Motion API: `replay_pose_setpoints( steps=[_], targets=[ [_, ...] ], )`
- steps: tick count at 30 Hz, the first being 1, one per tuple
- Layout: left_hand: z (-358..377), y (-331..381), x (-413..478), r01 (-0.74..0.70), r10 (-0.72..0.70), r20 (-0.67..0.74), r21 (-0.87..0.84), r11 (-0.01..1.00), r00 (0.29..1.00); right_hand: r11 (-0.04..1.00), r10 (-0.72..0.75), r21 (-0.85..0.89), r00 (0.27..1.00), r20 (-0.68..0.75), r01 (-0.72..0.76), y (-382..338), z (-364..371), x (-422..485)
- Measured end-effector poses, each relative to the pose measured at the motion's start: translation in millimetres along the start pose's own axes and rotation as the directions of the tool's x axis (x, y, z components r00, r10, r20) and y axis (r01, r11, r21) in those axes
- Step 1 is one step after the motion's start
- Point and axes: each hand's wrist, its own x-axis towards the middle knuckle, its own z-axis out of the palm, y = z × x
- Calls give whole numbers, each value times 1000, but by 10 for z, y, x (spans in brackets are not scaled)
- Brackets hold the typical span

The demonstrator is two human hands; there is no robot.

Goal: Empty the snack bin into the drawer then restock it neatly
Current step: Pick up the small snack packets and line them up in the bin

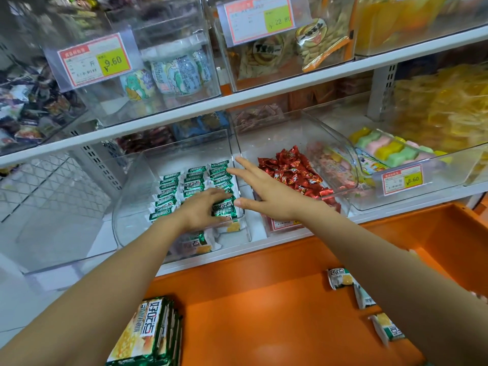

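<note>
Red candies lay in a clear bin right of centre. Farther right, pastel sweets sat behind an 8.60 tag. The upper shelf carried printed cups behind a 9.60 tag and biscuit bags under a 22.80 tag.

- Clear rectangular plastic snack bin: transparent, glossy, smooth walls.
- Green-and-white film-wrapped snack packets: shiny plastic film.
- Orange flat-bottomed drawer: smooth, low-sheen surface.
- Red candy wrappers: crinkled metallic foil.
</note>
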Motion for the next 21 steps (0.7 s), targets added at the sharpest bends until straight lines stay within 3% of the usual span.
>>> replay_pose_setpoints(
  steps=[3,5,6,8,10,11,13,16,18,19,21],
  targets=[
    [-134,83,-108,78,-67,58,-227,971,996,1000,-18,-24,998,-62,16,-65,-36,-57],
    [-242,191,-205,26,-70,-181,-235,972,981,992,-98,-91,982,-159,85,-131,-122,-185],
    [-266,277,-270,-28,-47,-368,-197,980,928,980,-172,-132,961,-215,145,-162,-174,-287],
    [-267,573,-446,-177,46,-683,-123,976,729,946,-306,-196,912,-273,259,-166,-240,-555],
    [-140,917,-588,-327,176,-804,-25,945,568,938,-319,-207,926,-202,278,-60,-234,-890],
    [2,1072,-626,-394,266,-796,38,918,544,951,-264,-203,955,-138,233,33,-195,-1065],
    [435,1312,-622,-510,443,-678,115,852,587,968,-106,-228,994,3,104,286,-62,-1388],
    [1340,1469,-497,-515,521,-305,107,850,797,926,262,-323,949,175,-196,915,276,-1808],
    [1975,1466,-433,-351,351,24,105,930,936,818,549,-368,791,270,-442,1372,530,-2071],
    [2251,1441,-415,-276,257,168,102,956,952,749,650,-405,700,295,-525,1577,651,-2201],
    [2647,1401,-393,-180,140,369,78,981,919,634,768,-493,563,307,-596,1887,838,-2436]
  ],
)
